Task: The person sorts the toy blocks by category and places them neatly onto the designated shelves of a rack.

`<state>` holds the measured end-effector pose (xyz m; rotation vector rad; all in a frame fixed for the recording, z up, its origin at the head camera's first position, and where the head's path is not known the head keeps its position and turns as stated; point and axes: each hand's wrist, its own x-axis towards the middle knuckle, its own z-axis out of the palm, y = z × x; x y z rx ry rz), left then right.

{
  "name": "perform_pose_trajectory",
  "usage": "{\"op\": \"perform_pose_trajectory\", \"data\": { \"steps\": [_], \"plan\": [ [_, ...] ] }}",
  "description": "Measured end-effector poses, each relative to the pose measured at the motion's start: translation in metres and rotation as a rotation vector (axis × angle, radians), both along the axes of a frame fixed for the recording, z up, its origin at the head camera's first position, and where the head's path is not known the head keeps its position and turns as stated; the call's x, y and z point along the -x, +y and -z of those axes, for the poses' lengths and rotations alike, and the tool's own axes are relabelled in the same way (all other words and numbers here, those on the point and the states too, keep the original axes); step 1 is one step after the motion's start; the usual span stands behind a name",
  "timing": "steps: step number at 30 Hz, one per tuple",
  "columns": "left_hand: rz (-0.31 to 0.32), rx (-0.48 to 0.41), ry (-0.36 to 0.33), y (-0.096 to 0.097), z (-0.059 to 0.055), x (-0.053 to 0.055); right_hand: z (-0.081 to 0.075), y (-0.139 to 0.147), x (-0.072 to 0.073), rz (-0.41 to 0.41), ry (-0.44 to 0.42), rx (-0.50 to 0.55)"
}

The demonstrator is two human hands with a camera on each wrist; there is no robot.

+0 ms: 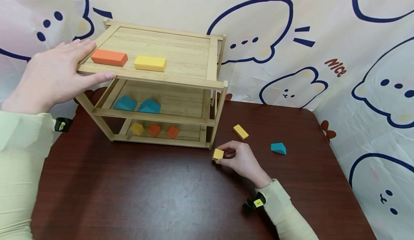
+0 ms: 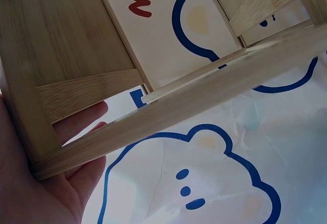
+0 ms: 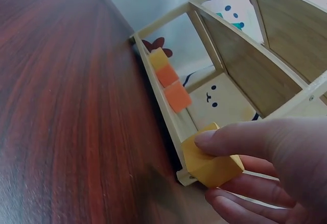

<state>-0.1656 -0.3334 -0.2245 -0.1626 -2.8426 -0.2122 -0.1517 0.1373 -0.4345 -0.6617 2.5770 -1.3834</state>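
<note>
A three-tier wooden shelf (image 1: 168, 53) stands on the table. My left hand (image 1: 55, 74) holds its top left front corner, thumb along the front edge; the left wrist view shows fingers (image 2: 82, 122) about the frame from below. With thumb and fingertips, my right hand (image 1: 240, 161) pinches a small yellow block (image 1: 218, 154) beside the shelf's front right foot. In the right wrist view this yellow block (image 3: 212, 163) overlaps the end of the bottom tier. An orange bar (image 1: 109, 58) and a yellow bar (image 1: 150, 63) lie on the top board.
Two blue blocks (image 1: 150, 106) sit on the middle tier. The bottom tier bears a yellow block (image 1: 137, 129) and two orange blocks (image 1: 154, 130). Right of the shelf, a yellow bar (image 1: 240, 132) and a blue block (image 1: 278, 148) lie on the dark table (image 1: 155, 189). Patterned cloth (image 1: 252, 28) hangs behind.
</note>
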Motion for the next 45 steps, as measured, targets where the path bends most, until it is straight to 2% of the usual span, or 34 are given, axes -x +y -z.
{"op": "perform_pose_trajectory", "data": {
  "steps": [17,28,36,45],
  "plan": [
    [-0.016,0.004,-0.013,0.001,0.001,0.0,0.008,-0.024,-0.01,-0.005,0.068,0.02],
    [-0.025,0.007,-0.021,0.002,0.001,0.0,0.016,-0.04,-0.013,-0.049,0.13,0.027],
    [-0.023,0.004,-0.023,0.002,0.001,0.0,0.017,-0.051,-0.015,-0.073,0.129,0.027],
    [-0.014,0.002,-0.009,0.002,0.001,0.0,0.021,-0.062,-0.015,-0.044,0.141,0.048]
  ]
}}
